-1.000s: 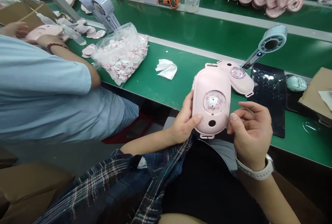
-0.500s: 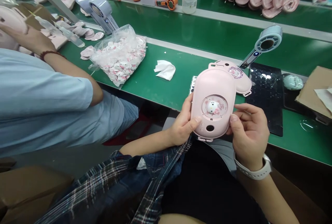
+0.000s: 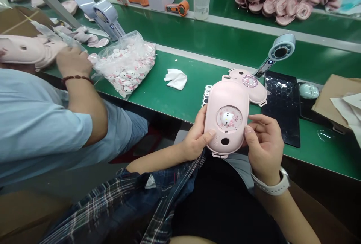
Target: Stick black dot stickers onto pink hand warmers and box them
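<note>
Between my hands is a pink rounded plastic case (image 3: 227, 95) with a round recess holding a white cat-face figure (image 3: 227, 118) and a dark round hole below it. My left hand (image 3: 197, 136) grips its lower left side, thumb on the front. My right hand (image 3: 263, 142) is closed on the lower right edge, thumb at the rim and the other fingers curled partly behind. Just beyond lies a similar pink case (image 3: 261, 92) with a clear ring over its figure. A light-blue handheld fan (image 3: 282, 46) stands behind that one.
A bag of small cat-face pieces (image 3: 132, 63) and a white tissue (image 3: 176, 79) lie on the green bench (image 3: 183, 104). To the right are a black sheet (image 3: 283, 104) and cardboard (image 3: 332, 97). A co-worker's hand (image 3: 73, 61) is at the left. Pink parts (image 3: 282, 3) are piled behind.
The view has shifted slightly, and my grip on the pink case looks the same. At the left, the co-worker's hand has moved right and down toward the bag, near pink parts.
</note>
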